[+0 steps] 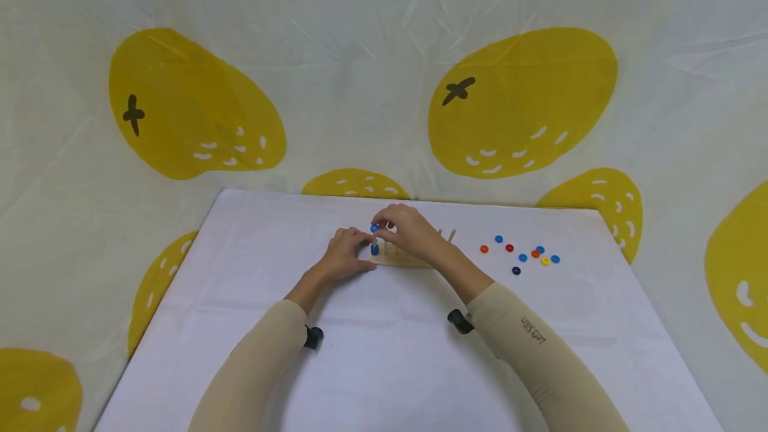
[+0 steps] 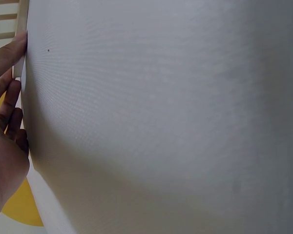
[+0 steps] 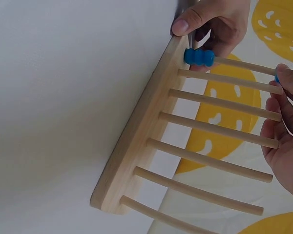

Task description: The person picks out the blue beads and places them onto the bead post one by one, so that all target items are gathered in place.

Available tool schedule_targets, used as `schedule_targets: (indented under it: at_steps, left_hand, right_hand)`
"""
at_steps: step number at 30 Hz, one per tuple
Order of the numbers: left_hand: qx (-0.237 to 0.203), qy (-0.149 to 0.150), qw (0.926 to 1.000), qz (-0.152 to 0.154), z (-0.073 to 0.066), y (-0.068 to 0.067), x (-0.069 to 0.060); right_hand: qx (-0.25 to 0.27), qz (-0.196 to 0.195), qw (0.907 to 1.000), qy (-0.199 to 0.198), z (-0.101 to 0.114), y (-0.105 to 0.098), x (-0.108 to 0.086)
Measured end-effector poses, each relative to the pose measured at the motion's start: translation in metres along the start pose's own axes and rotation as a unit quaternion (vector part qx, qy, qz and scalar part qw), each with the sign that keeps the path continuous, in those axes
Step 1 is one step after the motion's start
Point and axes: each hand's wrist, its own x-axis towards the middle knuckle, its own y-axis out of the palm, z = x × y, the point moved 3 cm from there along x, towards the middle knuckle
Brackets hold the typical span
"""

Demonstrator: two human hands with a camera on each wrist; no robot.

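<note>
Your beige sleeves [image 1: 540, 359] come nearest, reaching toward a wooden rack [image 3: 145, 122]. Your left hand [image 1: 347, 253] grips the rack's left end; your right hand [image 1: 411, 231] pinches a blue bead [image 1: 375, 227] at the tip of its end peg [image 3: 239, 63]. Loose aim or a slack pinch could drop that bead beside the rack. Pale and smooth, the rack bears seven slim pegs, glossy blue beads [image 3: 199, 57] stacked low on the end one. Coloured loose beads [image 1: 523, 258] lie right of the rack.
</note>
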Motion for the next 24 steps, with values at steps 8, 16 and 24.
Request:
schedule_targets:
  at_steps: [8,16,24]
  left_hand:
    - [-0.004,-0.003,1.0,-0.001,-0.0007,-0.0002,-0.0007]
    - [-0.003,-0.001,1.0,0.002,-0.0005,-0.0001,-0.0004]
    - [-0.007,-0.005,1.0,0.004,0.0004,0.0006,0.0]
  right_hand:
    - [-0.006,-0.003,1.0,0.005,0.0011,0.0,-0.0017]
    - [-0.004,0.001,1.0,0.006,0.0001,0.0004,-0.0018]
    - [-0.003,0.006,0.9999,0.016,-0.0008,0.0006,-0.0019]
